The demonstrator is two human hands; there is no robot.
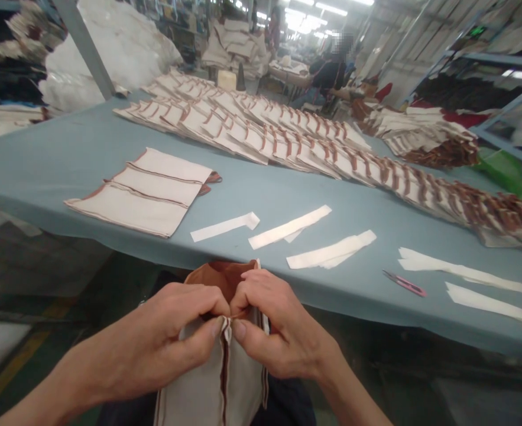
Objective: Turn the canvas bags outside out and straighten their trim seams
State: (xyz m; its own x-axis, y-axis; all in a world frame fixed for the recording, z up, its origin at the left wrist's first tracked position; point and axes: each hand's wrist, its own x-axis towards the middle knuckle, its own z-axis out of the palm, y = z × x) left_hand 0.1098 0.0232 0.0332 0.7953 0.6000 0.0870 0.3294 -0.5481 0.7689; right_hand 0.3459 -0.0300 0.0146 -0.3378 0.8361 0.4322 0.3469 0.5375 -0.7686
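A cream fabric piece (198, 378) with brown-edged seams and a brown lining hangs in front of me, just off the table's near edge. My left hand (172, 325) pinches its top edge at the middle seam, thumb in front and fingers behind. Right beside it, my right hand (274, 319) pinches the same edge, the two thumbs almost meeting at the seam. The fabric between them is bunched into a small fold. Fingers partly hide the upper edge and the lining behind it.
On the blue table (105, 136) lies a similar sewn piece (149, 189). Near the front edge are white strips (331, 251) and pink thread snips (405, 283). Long overlapping rows of cream pieces (287, 142) run along the back. A person (327, 74) sits in the background.
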